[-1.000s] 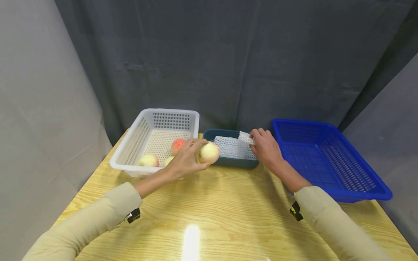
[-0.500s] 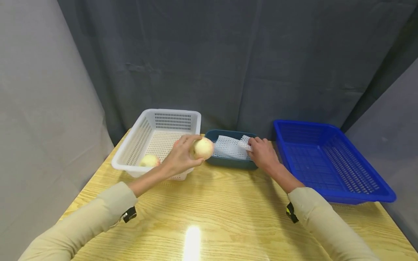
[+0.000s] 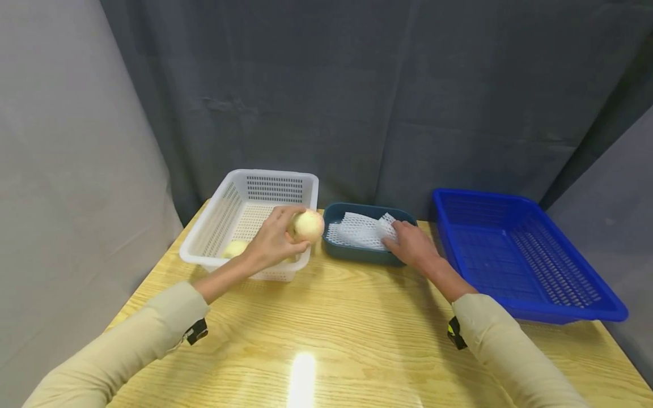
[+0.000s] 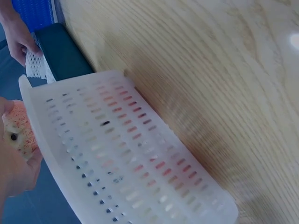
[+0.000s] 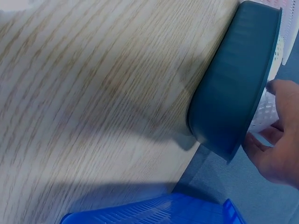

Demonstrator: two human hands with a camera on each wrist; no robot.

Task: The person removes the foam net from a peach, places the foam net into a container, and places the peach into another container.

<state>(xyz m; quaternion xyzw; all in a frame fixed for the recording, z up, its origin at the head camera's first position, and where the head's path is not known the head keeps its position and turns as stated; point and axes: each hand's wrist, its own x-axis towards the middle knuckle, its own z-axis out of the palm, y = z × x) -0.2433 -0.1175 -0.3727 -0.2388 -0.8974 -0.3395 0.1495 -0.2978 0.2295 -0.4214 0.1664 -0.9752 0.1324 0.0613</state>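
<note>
My left hand [image 3: 274, 238] holds a pale yellow apple [image 3: 309, 226] with a red blush between thumb and fingers, over the right side of the white basket [image 3: 204, 259]. In the left wrist view, red speckles and a dark hollow show on the apple [image 4: 19, 128]. At the right end of a dark green container [image 3: 357, 254], my right hand [image 3: 415, 245] pinches a white foam fruit net [image 3: 386, 225]. More foam nets [image 3: 357, 229] lie flat in that container. The right wrist view shows thumb and fingers around the net [image 5: 266, 114] just past the rim.
Inside the white basket lies another apple [image 3: 235, 248], partly behind my left arm; reddish shapes show through its slots in the left wrist view. A large blue basket [image 3: 530, 311] stands at the right. A dark curtain [image 3: 306, 102] hangs behind the wooden table [image 3: 326, 317].
My left hand has moved left with the apple, from beside the green container to over the white basket's edge. My right hand has lowered the foam net toward the other nets.
</note>
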